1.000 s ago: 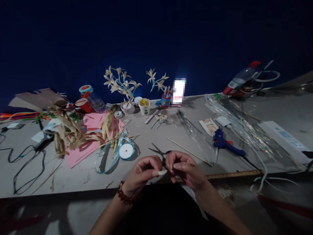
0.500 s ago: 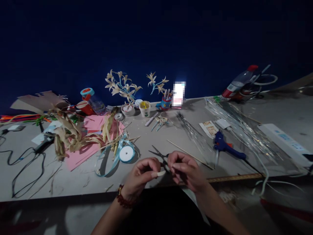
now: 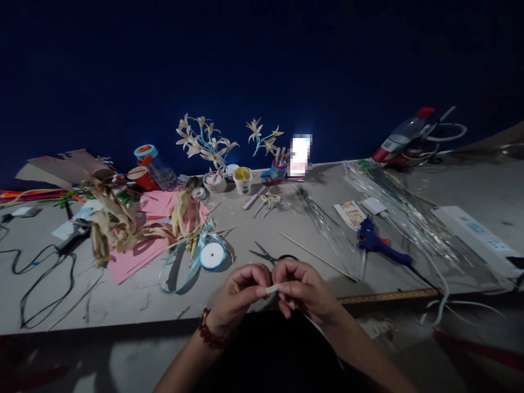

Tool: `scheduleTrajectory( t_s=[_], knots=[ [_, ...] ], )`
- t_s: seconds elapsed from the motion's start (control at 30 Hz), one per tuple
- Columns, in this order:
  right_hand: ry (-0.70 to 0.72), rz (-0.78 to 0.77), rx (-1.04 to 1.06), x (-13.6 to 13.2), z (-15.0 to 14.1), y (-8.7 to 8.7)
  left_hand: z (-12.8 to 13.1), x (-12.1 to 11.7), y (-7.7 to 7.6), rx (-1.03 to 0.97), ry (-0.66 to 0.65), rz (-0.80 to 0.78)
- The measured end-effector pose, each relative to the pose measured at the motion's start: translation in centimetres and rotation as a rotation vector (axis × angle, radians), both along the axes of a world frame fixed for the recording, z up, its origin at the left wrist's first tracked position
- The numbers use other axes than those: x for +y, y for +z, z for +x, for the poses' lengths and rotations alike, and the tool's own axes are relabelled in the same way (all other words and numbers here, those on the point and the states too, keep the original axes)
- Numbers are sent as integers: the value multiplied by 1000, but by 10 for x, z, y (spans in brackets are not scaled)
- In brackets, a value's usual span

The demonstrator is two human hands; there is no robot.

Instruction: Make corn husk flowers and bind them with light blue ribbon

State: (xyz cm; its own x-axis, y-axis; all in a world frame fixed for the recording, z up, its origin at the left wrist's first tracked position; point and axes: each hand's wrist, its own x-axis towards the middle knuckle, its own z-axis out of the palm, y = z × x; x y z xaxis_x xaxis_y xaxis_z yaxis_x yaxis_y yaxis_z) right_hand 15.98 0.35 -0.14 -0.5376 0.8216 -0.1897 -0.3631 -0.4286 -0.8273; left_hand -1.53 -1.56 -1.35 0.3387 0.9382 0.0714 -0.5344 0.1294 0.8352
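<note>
Between my two hands, over the table's front edge, is a small pale strip of corn husk [image 3: 272, 289]. My left hand [image 3: 241, 286] pinches one end of it between thumb and finger. The other end is in the pinch of my right hand [image 3: 305, 286], whose lower fingers are curled. Just beyond my hands lie black scissors [image 3: 264, 253] with the blades apart; part of their handles is hidden behind my fingers. To the left stands a spool of light blue ribbon [image 3: 212, 255]. A thin wooden stick [image 3: 317, 256] lies to the right.
Dried corn husks [image 3: 118, 218] lie over pink paper [image 3: 135, 259] at left. Husk flowers [image 3: 207, 144] stand at the back in a small pot [image 3: 215, 184]. Thin wires [image 3: 321, 215], a blue glue gun [image 3: 382, 245] and a power strip [image 3: 477, 240] lie at right.
My right hand has moved left to meet my left hand and now pinches the free end of the husk strip. More of the scissors' handle shows behind it.
</note>
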Motion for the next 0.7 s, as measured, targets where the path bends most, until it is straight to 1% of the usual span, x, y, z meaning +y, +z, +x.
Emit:
scheduleTrajectory(
  t_s=[0.07, 0.1, 0.17, 0.27, 0.37, 0.53, 0.6, 0.7],
  knots=[
    [-41, -68, 58, 2, 1, 2, 1, 0, 1, -40, -4, -21],
    [-65, -68, 62, 3, 2, 4, 1, 0, 1, -43, -6, -26],
    [-84, -24, 24, 4, 5, 7, 0, 1, 1, -26, -6, -29],
    [-18, 70, -82, 2, 6, 11, -2, 2, -1, 25, 2, -35],
    [18, 126, -167, 1, 6, 10, -4, 3, -1, 68, 5, -35],
    [0, 175, -250, 0, 3, 7, -5, 2, 1, 132, 3, 9],
    [-5, 166, -259, 0, 1, 8, -5, 1, 1, 154, 8, 17],
    [-30, 67, -164, -2, -3, 8, -2, 2, 1, 108, 16, -7]
  ],
)
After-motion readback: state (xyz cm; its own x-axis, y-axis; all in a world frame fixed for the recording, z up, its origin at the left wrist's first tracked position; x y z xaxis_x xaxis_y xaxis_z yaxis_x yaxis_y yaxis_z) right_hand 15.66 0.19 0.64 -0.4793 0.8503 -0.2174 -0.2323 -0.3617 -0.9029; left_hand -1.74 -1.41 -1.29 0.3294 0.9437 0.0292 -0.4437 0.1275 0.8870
